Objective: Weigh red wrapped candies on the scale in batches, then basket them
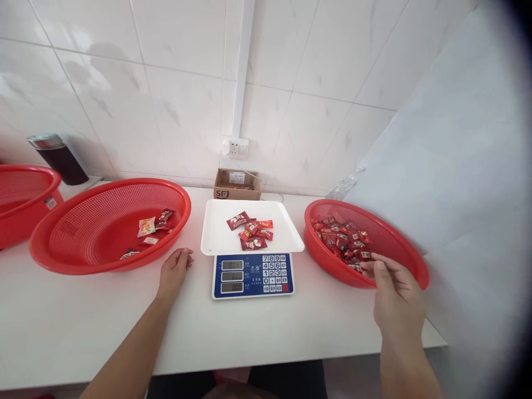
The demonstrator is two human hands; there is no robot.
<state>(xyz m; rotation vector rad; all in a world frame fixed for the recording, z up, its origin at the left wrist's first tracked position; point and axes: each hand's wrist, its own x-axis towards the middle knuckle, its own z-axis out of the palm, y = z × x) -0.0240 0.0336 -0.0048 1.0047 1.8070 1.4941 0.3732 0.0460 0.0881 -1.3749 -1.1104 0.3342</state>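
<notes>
My right hand [398, 291] at near rim of basket [393, 246], worktop's [266, 332] right end, sweets [341, 239] inside; can't tell if pinched on 1. My left hand [173, 271] half-open, empty. Loose pinch could drop 1 outside.

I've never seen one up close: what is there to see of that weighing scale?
The electronic weighing scale stands flat on the white table, its display side toward the viewer. Its blue, plastic-looking front panel, edged in white, has three stacked grey displays on the left, their digits faint, and white keys on the right, with one red key in the bottom corner. On top sits a wide, shallow white tray bearing a small pile of red-wrapped packets.
</notes>
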